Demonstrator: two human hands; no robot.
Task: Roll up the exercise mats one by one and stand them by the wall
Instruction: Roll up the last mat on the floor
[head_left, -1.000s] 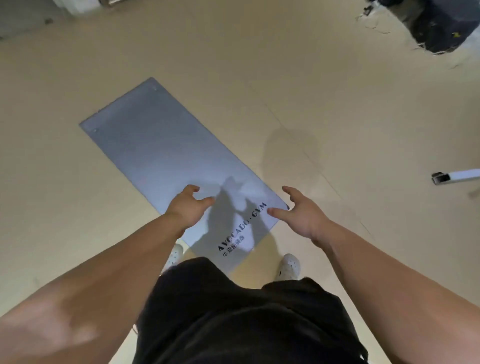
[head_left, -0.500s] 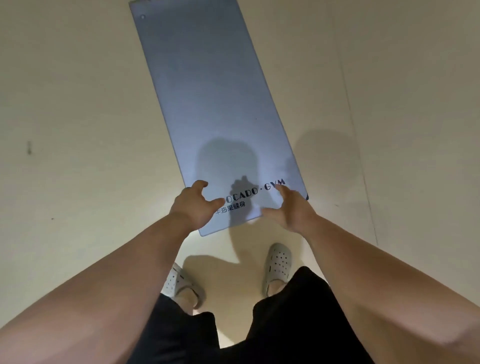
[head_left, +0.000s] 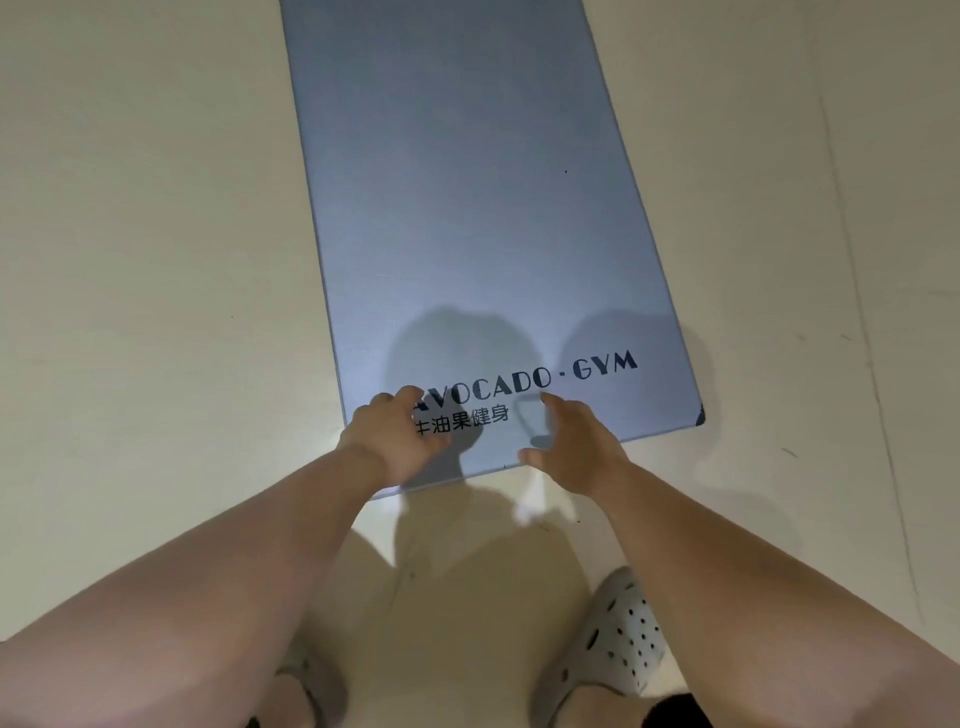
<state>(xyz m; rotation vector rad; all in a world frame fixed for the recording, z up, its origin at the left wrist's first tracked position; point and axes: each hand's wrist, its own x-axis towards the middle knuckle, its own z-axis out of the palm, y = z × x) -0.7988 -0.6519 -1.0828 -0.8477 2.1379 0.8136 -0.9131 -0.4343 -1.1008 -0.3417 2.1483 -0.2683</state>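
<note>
Both hands have come nearer to each other over the near end of the blue-grey exercise mat (head_left: 467, 208), which lies flat and unrolled on the beige floor (head_left: 156, 260). The left hand (head_left: 397, 439) and the right hand (head_left: 576, 449) are open with loosely bent fingers and grip nothing.

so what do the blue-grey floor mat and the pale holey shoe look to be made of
The flat blue-grey exercise mat looks like foam or rubber, matte: thin edge, dull sheen, printed lettering. The pale perforated clog looks like moulded foam plastic: smooth, one-piece, round holes.
</note>
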